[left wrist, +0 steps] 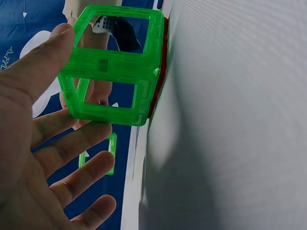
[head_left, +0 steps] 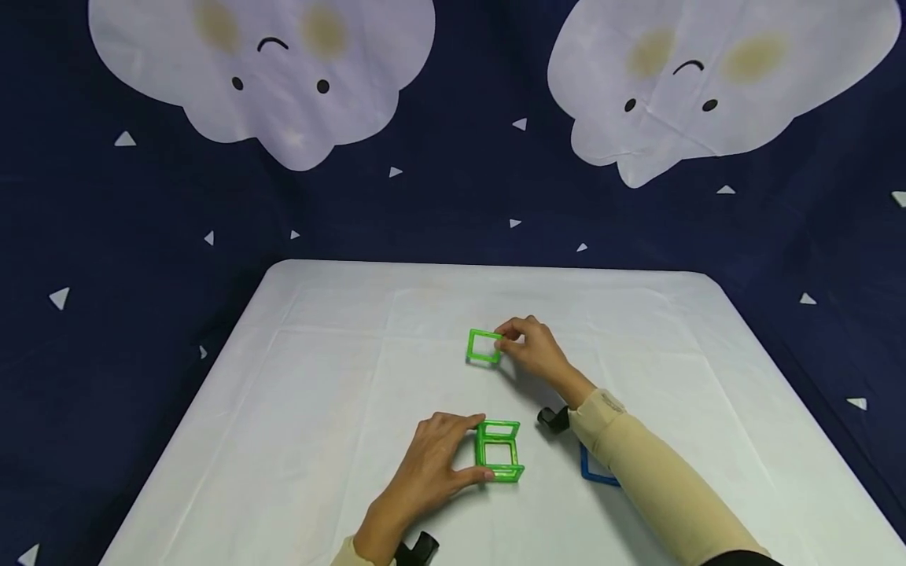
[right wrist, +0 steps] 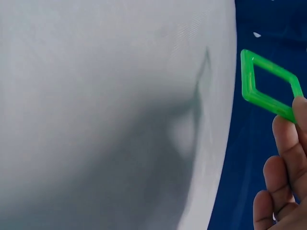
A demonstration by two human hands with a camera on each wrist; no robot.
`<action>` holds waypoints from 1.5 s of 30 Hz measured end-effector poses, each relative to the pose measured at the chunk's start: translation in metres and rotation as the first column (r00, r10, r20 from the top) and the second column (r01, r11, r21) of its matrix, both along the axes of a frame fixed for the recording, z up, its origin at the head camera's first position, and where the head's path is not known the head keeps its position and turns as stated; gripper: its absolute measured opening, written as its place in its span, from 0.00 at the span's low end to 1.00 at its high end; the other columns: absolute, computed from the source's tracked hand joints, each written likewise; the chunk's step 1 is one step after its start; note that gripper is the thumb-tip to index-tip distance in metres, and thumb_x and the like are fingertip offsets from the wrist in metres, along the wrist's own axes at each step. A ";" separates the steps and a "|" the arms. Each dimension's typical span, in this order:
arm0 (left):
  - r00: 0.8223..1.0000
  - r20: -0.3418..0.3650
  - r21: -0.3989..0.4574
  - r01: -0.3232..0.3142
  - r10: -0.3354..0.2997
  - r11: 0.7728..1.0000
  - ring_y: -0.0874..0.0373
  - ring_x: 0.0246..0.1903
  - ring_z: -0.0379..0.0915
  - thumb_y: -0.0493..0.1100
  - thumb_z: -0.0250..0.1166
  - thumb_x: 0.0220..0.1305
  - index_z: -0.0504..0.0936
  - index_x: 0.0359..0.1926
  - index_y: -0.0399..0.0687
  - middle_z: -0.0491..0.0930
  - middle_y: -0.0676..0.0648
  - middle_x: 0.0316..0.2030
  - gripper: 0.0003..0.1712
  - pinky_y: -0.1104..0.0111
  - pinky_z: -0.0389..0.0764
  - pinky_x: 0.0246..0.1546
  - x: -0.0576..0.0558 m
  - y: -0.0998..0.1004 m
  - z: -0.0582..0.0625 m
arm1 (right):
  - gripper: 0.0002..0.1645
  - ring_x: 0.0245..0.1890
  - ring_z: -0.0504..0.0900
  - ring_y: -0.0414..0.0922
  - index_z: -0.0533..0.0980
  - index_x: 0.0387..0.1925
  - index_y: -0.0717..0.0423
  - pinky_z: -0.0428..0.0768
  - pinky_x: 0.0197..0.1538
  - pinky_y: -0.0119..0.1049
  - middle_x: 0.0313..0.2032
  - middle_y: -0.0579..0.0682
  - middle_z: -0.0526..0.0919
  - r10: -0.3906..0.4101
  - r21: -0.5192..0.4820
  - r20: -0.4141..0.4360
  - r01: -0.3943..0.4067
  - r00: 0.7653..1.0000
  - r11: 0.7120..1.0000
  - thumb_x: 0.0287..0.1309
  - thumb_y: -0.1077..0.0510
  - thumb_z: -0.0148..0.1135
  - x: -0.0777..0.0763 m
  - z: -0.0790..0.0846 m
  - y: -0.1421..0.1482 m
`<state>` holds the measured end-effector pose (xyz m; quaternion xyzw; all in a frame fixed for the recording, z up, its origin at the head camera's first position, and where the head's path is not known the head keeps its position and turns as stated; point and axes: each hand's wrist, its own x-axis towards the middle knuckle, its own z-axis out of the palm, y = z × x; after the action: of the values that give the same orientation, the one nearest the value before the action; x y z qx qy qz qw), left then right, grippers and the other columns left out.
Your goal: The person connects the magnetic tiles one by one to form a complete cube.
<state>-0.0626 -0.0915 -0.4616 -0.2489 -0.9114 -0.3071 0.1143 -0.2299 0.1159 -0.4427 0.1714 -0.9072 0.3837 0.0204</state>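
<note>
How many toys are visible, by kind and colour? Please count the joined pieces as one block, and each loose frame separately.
Green frame, loose: 1
Blue frame, partly hidden: 1
Green block, with some red: 1
Total: 3

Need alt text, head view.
A person's right hand pinches a green square frame over a white table, while the left hand grips a joined green-frame structure closer to the camera. A blue frame is partly hidden by the right sleeve; behind hangs a dark blue backdrop with white clouds.
</note>
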 end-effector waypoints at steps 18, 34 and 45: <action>1.000 0.031 0.022 0.002 -0.002 1.000 0.60 0.51 0.70 0.63 0.72 0.41 0.71 0.62 0.57 0.80 0.52 0.50 0.45 0.63 0.69 0.51 -0.003 0.001 -0.003 | 0.11 0.36 0.72 0.44 0.80 0.39 0.52 0.66 0.40 0.36 0.31 0.51 0.83 -0.230 -0.149 0.038 0.233 0.972 0.961 0.54 0.53 0.66 0.058 0.019 0.022; 0.997 0.014 0.020 -0.074 0.073 0.997 0.60 0.49 0.71 0.64 0.72 0.40 0.73 0.60 0.55 0.81 0.55 0.47 0.44 0.62 0.68 0.52 -0.002 0.002 -0.003 | 0.09 0.36 0.74 0.45 0.80 0.35 0.52 0.66 0.38 0.35 0.31 0.50 0.81 -0.353 -0.176 -0.071 0.336 0.933 0.925 0.51 0.55 0.69 0.106 0.018 0.028; 0.985 -0.043 -0.005 -0.168 0.168 0.986 0.59 0.48 0.73 0.64 0.73 0.38 0.76 0.57 0.52 0.82 0.55 0.44 0.43 0.59 0.69 0.54 0.000 0.006 -0.004 | 0.08 0.35 0.76 0.48 0.79 0.30 0.52 0.67 0.39 0.36 0.30 0.52 0.79 -0.404 -0.164 -0.030 0.395 0.914 0.904 0.48 0.57 0.71 0.128 0.006 0.025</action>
<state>-0.0623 -0.0856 -0.4654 -0.1781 -0.9278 -0.2872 0.1582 -0.1016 0.1412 -0.4371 -0.0081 -0.8895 0.4346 0.1406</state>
